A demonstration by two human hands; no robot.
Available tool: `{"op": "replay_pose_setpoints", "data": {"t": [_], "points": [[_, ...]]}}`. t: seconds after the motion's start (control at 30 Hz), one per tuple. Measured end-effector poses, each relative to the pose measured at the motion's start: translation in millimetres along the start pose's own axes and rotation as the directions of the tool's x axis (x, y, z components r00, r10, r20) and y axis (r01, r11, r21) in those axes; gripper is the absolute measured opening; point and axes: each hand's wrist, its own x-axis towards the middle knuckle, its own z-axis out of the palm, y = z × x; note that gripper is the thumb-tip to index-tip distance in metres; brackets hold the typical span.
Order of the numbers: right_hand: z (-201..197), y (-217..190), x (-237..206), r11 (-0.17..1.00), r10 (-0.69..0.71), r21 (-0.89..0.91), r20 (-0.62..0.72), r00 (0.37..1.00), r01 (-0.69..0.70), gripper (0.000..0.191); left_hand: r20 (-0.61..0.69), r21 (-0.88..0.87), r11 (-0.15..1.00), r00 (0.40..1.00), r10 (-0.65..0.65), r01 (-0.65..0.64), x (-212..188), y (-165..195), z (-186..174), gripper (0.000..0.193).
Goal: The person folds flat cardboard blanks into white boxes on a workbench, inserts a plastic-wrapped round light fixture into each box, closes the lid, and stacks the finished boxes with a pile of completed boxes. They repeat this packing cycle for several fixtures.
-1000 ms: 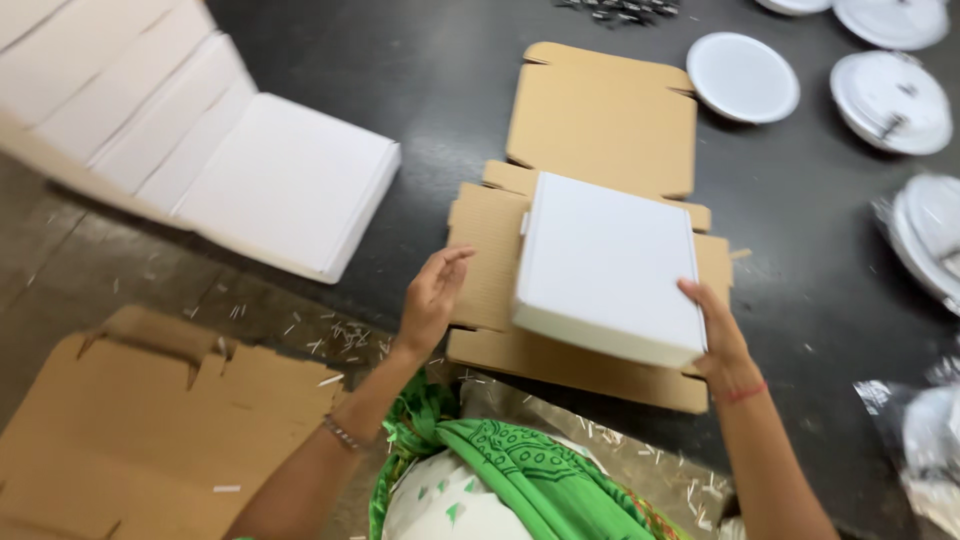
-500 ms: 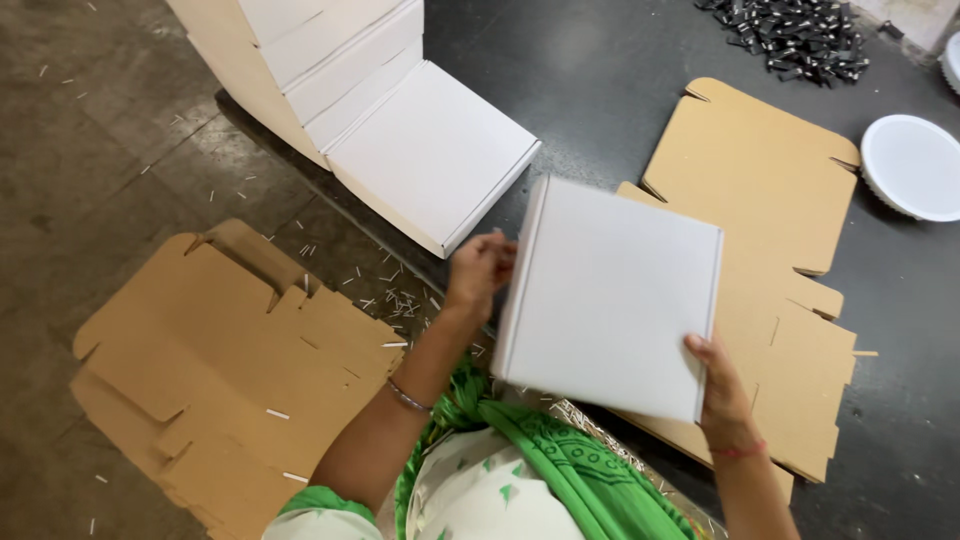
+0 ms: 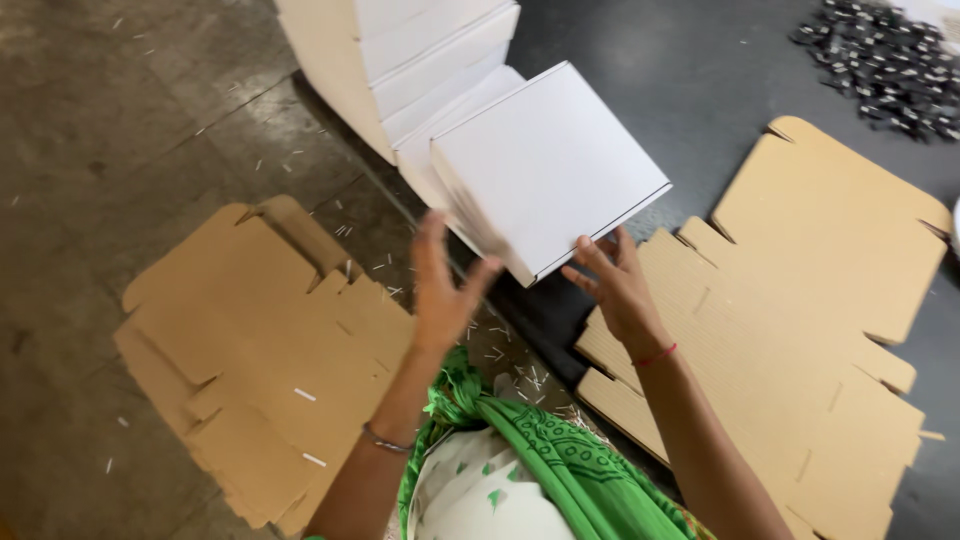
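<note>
White box [image 3: 550, 165], closed and flat, sits tilted in the air just ahead of both hands, its near corner pointing down toward the person and its far end leaning against the row of like white boxes [image 3: 400, 60] that runs up and to the left. The box looks about square, so it has no clear long axis; its broad top face is turned up and toward the camera.

The right hand [image 3: 620, 285] is the nearer one: its spread fingers touch the lower right edge of the box from beneath, propping it rather than clasping it. The left hand [image 3: 445, 290] is open wide, palm toward the box, fingers up, just beside the blurred lower left edge; whether it touches the box cannot be told, since motion blur smears that edge.

Brown cardboard blanks lie flat on the floor to either side, one [image 3: 260, 350] to the left and a bigger one [image 3: 800, 330] to the right under the right forearm. A heap of small dark parts [image 3: 880, 65] lies well apart at the upper right, too small to make out. The row's top is cut off by the frame.
</note>
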Motion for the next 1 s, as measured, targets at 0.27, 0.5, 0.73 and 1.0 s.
{"op": "replay_pose_setpoints", "data": {"t": [0.27,0.5,0.73,1.0], "points": [[39,-12,41,0.998,0.017,-0.054,0.046,0.999,-0.015,0.07,0.05,0.05,0.999,0.999,0.016,-0.019,3,23,19,0.102],[28,-11,43,0.984,0.051,-0.173,0.058,0.997,-0.04,0.076,-0.027,0.101,0.994,0.999,0.038,-0.035,-8,11,41,0.094],[-54,34,-2,0.699,-0.425,-0.634,0.004,0.905,0.331,0.062,-0.065,0.267,0.918,0.945,0.321,-0.293,-22,16,49,0.092],[-314,57,-127,0.477,-0.575,-0.864,-0.445,0.687,-0.161,0.057,0.242,0.076,0.985,0.961,0.135,-0.158,-88,27,87,0.044]]}}
